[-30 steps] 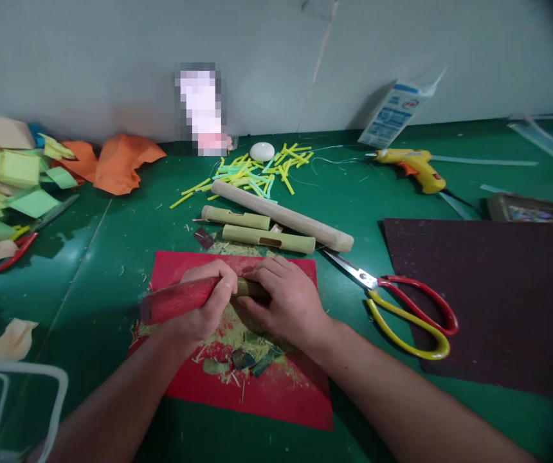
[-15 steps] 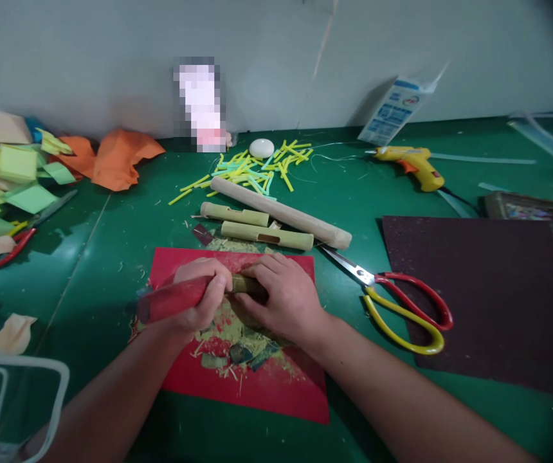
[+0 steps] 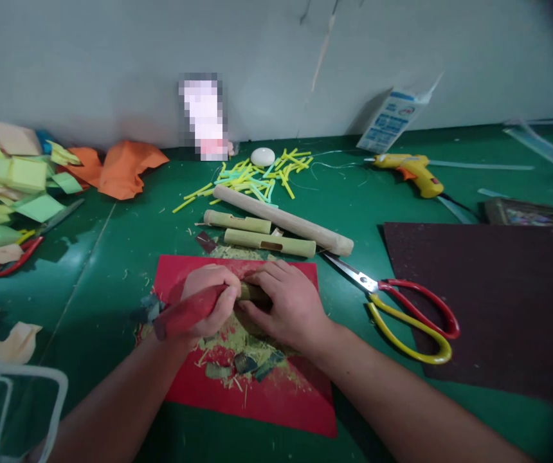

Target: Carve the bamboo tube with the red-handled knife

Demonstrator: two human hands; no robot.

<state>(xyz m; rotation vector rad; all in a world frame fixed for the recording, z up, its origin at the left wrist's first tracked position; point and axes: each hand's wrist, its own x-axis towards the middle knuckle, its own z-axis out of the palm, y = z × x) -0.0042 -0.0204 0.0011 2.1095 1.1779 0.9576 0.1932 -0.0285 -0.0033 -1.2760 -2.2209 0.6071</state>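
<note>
My left hand (image 3: 209,299) is closed around the red handle of a tool (image 3: 184,313), whose working end is hidden under my fingers. My right hand (image 3: 283,302) grips a short bamboo piece (image 3: 251,293) and presses it onto a red mat (image 3: 276,392). The tool meets the bamboo between my two hands. Pale green shavings and a few dark scraps (image 3: 247,361) lie on the mat just below my hands.
Two bamboo sections (image 3: 269,242) and a wooden dowel (image 3: 281,219) lie beyond the mat. Red-and-yellow scissors (image 3: 402,308) and a dark sheet (image 3: 489,296) lie to the right. A glue gun (image 3: 411,170), yellow strips (image 3: 257,173), orange and yellow paper scraps (image 3: 26,186) fill the back.
My left hand has tilted the red handle so its free end points lower and nearer to me. The right hand stays on the bamboo; the view has shifted slightly.
</note>
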